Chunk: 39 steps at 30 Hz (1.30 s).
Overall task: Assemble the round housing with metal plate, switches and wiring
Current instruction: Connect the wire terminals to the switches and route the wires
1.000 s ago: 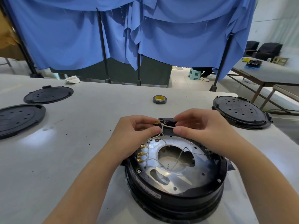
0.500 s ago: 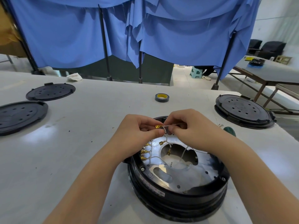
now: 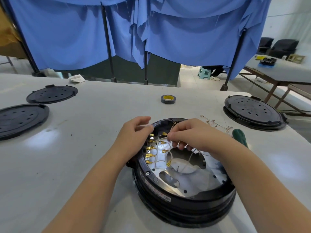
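The round black housing [image 3: 181, 204] stands on the white table in front of me. Inside it lies the shiny metal plate [image 3: 198, 180] with a large centre hole. Thin white wires [image 3: 161, 161] with brass terminals run over the plate's left side, beside a row of brass tabs along the rim. My left hand [image 3: 134, 137] pinches a white wire end at the housing's far left rim. My right hand [image 3: 191, 135] pinches white wires over the plate's far side.
A roll of dark tape [image 3: 168, 99] lies further back. Two black lids [image 3: 52, 94] [image 3: 20, 118] lie at left, a closed housing [image 3: 254, 111] at right. A green-handled screwdriver [image 3: 239, 136] and loose wires [image 3: 217, 125] lie beside my right forearm.
My hands have drawn apart: the left pulled a wire end out to the rim, the right dropped lower over the plate. More brass terminals now show.
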{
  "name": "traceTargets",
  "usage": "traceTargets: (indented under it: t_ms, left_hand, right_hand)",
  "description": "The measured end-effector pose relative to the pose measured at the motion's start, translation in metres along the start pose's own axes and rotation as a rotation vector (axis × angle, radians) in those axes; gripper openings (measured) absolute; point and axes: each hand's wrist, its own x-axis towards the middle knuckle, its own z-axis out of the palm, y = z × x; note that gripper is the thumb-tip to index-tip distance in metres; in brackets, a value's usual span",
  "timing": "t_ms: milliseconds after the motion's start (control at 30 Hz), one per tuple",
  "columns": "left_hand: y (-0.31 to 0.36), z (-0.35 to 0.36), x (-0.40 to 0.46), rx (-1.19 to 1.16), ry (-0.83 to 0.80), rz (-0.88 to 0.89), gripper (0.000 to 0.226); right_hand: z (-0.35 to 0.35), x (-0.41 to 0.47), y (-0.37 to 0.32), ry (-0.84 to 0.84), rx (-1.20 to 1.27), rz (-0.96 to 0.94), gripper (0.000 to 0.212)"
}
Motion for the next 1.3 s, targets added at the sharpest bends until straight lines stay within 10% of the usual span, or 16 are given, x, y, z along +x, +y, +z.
traceTargets:
  t_ms: [1167,1300]
  left_hand:
    - [-0.011,-0.004,0.008,-0.047,-0.125,-0.033,0.037]
    - [-0.016,-0.008,0.011,0.034,0.002,0.027,0.011]
  right_hand:
    - [0.024,0.029,-0.01,0.007,-0.057,0.101,0.017]
    - [0.023,0.028,-0.009,0.012,-0.048,0.091,0.014]
